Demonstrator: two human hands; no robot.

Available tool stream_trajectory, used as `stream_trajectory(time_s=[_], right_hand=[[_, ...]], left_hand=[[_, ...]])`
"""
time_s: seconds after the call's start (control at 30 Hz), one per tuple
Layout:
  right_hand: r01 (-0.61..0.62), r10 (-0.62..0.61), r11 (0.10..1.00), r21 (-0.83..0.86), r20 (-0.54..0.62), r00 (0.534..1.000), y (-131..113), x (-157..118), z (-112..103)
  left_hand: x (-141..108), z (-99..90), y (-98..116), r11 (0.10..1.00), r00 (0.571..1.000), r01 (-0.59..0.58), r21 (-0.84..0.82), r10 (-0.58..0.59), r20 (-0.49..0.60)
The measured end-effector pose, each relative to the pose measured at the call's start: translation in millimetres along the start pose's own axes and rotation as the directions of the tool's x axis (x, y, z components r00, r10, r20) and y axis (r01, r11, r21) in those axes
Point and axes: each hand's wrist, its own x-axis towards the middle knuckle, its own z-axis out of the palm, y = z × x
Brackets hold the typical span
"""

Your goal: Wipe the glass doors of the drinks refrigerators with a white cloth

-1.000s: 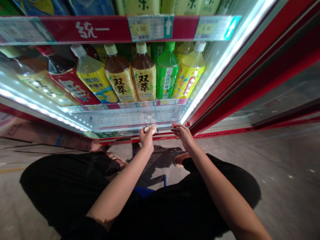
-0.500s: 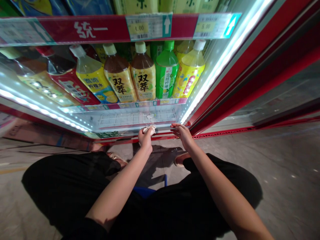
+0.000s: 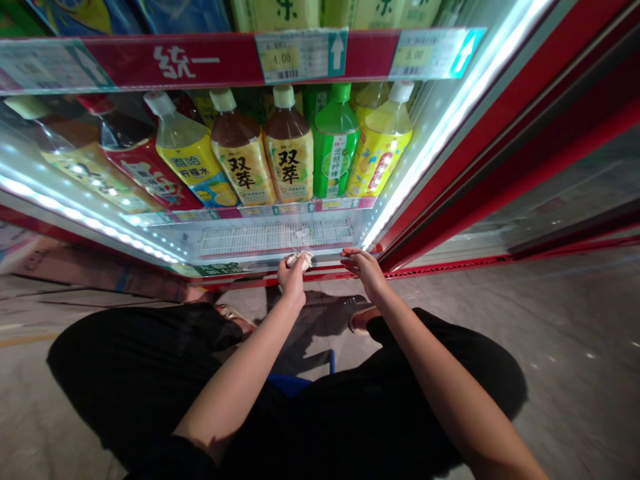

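Observation:
My left hand [image 3: 292, 279] is closed around a crumpled white tissue or cloth [image 3: 300, 260], by the lower front edge of a lit drinks fridge. A short way to its right, my right hand [image 3: 366, 270] is held out with its fingers stretched and nothing in them. Just beyond both hands lies the white wire rack [image 3: 240, 239] at the fridge's bottom, behind what looks like glass. A small white piece [image 3: 303, 233] shows on or in front of the rack; I cannot tell which.
Above the rack stands a row of drink bottles, among them a green bottle [image 3: 336, 150] and a yellow bottle [image 3: 383, 150]. A red shelf strip [image 3: 225, 59] carries price tags. Red door frames [image 3: 480, 160] rise at the right. Part of something blue [image 3: 290, 383] shows between my legs.
The view has shifted very slightly. Both hands keep the same pose and place, with the white tissue or cloth still in my left hand.

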Motion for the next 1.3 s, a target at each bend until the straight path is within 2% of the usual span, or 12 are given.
stream_trajectory(time_s=[0.23, 0.4, 0.5, 0.67, 0.93, 1.17, 1.3], right_hand=[[0.012, -0.012, 1.0, 0.002, 0.005, 1.0, -2.6, 0.9, 1.1], [0.023, -0.023, 1.0, 0.008, -0.004, 1.0, -6.0, -0.6, -0.1], [0.027, -0.027, 1.0, 0.013, -0.002, 1.0, -7.9, -2.1, -1.4], [0.03, -0.03, 0.999, 0.026, 0.007, 1.0, -9.8, -3.9, 1.0], [0.04, -0.04, 0.999, 0.02, 0.019, 0.999, -12.9, -3.6, 6.6], [0.035, -0.035, 0.999, 0.019, 0.037, 0.999, -13.2, -3.4, 10.2], [0.026, -0.027, 1.0, 0.01, 0.04, 0.999, -13.4, -2.3, 11.6]], left_hand=[[-5.4, 12.9, 8.2, 0.999, 0.997, -0.044, -0.02, 0.045, 0.059], [-2.5, 4.4, -0.4, 1.0, 1.0, -0.004, -0.016, 0.004, -0.018], [0.4, -1.5, 0.7, 1.0, 0.998, -0.019, -0.019, 0.018, -0.054], [2.7, -0.8, 10.5, 0.996, 0.996, -0.085, -0.005, 0.084, -0.02], [1.8, -5.8, 5.4, 0.998, 0.998, -0.051, 0.03, 0.052, -0.034], [-0.4, -2.4, 23.2, 0.99, 0.991, -0.135, 0.04, 0.134, 0.025], [0.6, -1.5, 19.0, 0.993, 0.994, -0.112, 0.04, 0.111, 0.022]])
